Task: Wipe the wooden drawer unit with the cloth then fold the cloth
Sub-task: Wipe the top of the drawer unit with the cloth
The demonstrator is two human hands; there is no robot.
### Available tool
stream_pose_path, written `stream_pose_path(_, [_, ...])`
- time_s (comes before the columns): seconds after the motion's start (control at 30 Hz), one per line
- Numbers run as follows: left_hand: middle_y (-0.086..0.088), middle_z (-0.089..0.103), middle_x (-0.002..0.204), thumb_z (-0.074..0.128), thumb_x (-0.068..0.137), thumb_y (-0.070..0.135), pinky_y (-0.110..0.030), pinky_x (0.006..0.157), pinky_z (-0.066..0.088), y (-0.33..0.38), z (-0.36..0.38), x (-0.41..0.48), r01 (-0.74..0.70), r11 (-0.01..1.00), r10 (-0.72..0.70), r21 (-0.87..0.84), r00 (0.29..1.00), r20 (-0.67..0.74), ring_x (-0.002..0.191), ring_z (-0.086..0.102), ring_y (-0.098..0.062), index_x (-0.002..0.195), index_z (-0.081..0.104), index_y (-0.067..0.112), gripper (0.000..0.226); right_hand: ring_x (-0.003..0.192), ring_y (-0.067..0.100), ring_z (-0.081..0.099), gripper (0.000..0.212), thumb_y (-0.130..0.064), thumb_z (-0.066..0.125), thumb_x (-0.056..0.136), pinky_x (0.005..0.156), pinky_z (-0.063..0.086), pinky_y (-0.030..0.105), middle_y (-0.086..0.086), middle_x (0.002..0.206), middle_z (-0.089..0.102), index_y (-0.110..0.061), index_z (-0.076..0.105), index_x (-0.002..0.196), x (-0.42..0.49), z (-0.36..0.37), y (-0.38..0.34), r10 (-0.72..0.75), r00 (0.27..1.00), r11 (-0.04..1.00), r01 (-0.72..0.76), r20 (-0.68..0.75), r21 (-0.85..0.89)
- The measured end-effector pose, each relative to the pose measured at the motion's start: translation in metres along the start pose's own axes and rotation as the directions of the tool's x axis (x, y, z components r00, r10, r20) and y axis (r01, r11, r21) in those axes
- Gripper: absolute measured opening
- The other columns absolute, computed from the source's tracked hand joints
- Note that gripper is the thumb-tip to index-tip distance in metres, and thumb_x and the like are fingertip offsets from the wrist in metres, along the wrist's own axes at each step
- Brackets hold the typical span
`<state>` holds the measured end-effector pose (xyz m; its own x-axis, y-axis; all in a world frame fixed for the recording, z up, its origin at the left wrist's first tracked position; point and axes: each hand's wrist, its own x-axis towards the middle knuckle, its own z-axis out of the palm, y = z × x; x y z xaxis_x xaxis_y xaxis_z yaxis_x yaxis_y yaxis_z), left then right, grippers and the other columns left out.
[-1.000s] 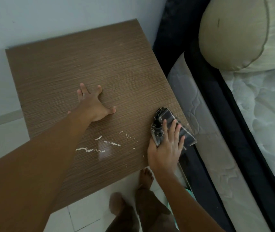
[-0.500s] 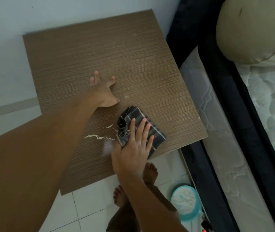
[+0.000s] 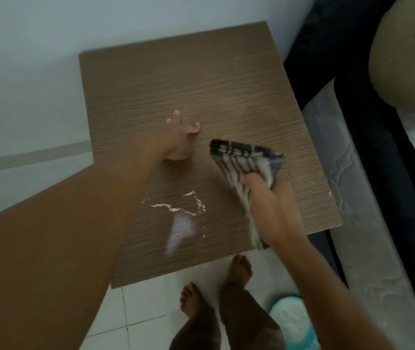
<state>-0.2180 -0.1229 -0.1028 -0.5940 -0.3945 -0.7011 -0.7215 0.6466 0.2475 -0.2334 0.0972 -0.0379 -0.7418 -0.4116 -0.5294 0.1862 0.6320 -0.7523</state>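
The brown wooden drawer unit top (image 3: 176, 79) fills the middle of the view, against a pale wall. My left hand (image 3: 178, 140) lies flat on it near the centre, fingers spread. My right hand (image 3: 272, 205) grips a folded dark grey cloth with white stripes (image 3: 244, 157), raised over the right part of the top; one end of the cloth trails down along my wrist. White smears and crumbs (image 3: 176, 208) lie on the wood near the front, left of my right hand.
A bed with a dark frame (image 3: 367, 137), a quilted mattress (image 3: 347, 173) and a beige pillow (image 3: 408, 61) runs along the right. My bare feet (image 3: 239, 269) stand on white floor tiles. A teal tub of white powder (image 3: 292, 322) sits by the bed.
My right hand has gone from pressing the cloth flat on the wood to gripping it bunched and moving it right and up. The white smears have spread slightly. The left hand stays put.
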Motion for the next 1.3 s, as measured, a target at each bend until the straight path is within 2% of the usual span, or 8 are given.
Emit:
stream_pose_path(0.23, [0.005,-0.016,0.163,0.053,0.095,0.017,-0.045,0.121,0.008,-0.023,0.009,-0.017,0.046,0.985,-0.057,-0.163,0.996,-0.066,0.150,-0.006,-0.022,0.154,0.017,0.034,0.071,0.049,0.011,0.050,0.030,-0.029,0.051,0.092,0.046,0.034,0.024,-0.007,0.052,0.052,-0.018,0.050,0.065,0.065,-0.019,-0.042,-0.328,0.944,0.908,0.323,0.026,-0.266])
stream_pose_path(0.33, [0.004,-0.015,0.163,0.050,0.096,0.013,-0.042,0.119,0.006,-0.037,0.009,-0.025,0.092,0.967,-0.117,-0.236,0.989,-0.095,0.150,-0.006,-0.022,0.154,0.018,0.033,0.069,0.101,0.022,0.062,0.023,-0.039,0.046,0.096,0.079,0.047,0.033,0.000,0.105,0.068,-0.022,0.062,0.103,0.109,0.010,-0.031,-0.333,0.926,0.808,0.377,0.177,-0.454])
stream_pose_path(0.4, [0.002,-0.014,0.163,0.048,0.096,0.012,-0.043,0.120,0.004,-0.049,0.011,-0.030,0.122,0.956,-0.155,-0.267,0.982,-0.106,0.150,-0.006,-0.022,0.154,0.018,0.032,0.068,0.143,0.026,0.028,0.047,-0.041,0.044,0.098,0.116,0.024,0.045,-0.004,0.154,0.034,-0.025,0.043,0.143,0.129,0.032,-0.015,-0.318,0.890,0.710,0.452,0.327,-0.540])
stream_pose_path(0.47, [0.002,-0.012,0.163,0.048,0.097,0.012,-0.044,0.121,0.003,-0.061,0.014,-0.037,0.147,0.945,-0.188,-0.293,0.975,-0.115,0.150,-0.006,-0.022,0.154,0.019,0.031,0.067,0.150,0.022,0.005,0.056,-0.037,0.046,0.098,0.121,-0.001,0.047,-0.003,0.161,0.011,-0.022,0.032,0.150,0.140,0.053,0.001,-0.451,0.790,0.542,0.612,0.415,-0.576])
stream_pose_path(0.83, [0.004,-0.004,0.164,0.043,0.094,0.000,-0.040,0.122,0.004,-0.099,0.039,-0.065,0.142,0.847,-0.255,-0.512,0.954,-0.159,0.150,-0.002,-0.019,0.152,0.027,0.022,0.064,0.149,0.013,0.012,0.062,-0.047,0.040,0.088,0.121,-0.003,0.040,0.000,0.158,0.025,-0.021,0.044,0.144,0.102,0.085,0.034,-0.516,0.273,0.133,0.962,0.812,-0.239])
stream_pose_path(1.03, [0.006,0.000,0.164,0.038,0.100,0.005,-0.034,0.121,0.004,-0.101,0.049,-0.075,0.105,0.809,-0.264,-0.579,0.944,-0.198,0.150,0.001,-0.016,0.152,0.029,0.021,0.055,0.145,-0.005,0.010,0.053,-0.040,0.045,0.091,0.122,0.001,0.032,-0.011,0.155,0.029,-0.025,0.046,0.142,0.059,0.051,0.061,-0.461,0.290,0.298,0.941,0.838,-0.161])
stream_pose_path(1.13, [0.004,0.024,0.160,0.042,0.102,0.017,-0.027,0.115,0.019,-0.101,0.053,-0.088,0.043,0.759,-0.307,-0.650,0.903,-0.299,0.146,0.024,-0.017,0.148,0.038,0.023,0.047,0.130,-0.007,0.041,0.042,-0.045,0.047,0.091,0.110,0.034,0.025,-0.022,0.137,0.054,-0.043,0.053,0.133,0.045,0.035,0.042,-0.375,0.470,0.620,0.768,0.799,-0.160])
stream_pose_path(1.3, [0.001,0.061,0.134,0.051,0.099,0.027,-0.020,0.101,0.040,-0.107,0.076,-0.121,-0.160,0.664,-0.520,-0.730,0.602,-0.606,0.121,0.054,-0.007,0.133,0.059,0.019,0.036,0.093,0.007,0.067,0.018,-0.031,0.050,0.096,0.080,0.053,0.026,-0.014,0.097,0.071,-0.039,0.066,0.095,0.053,0.036,-0.034,-0.449,0.588,0.752,0.655,0.673,-0.071])
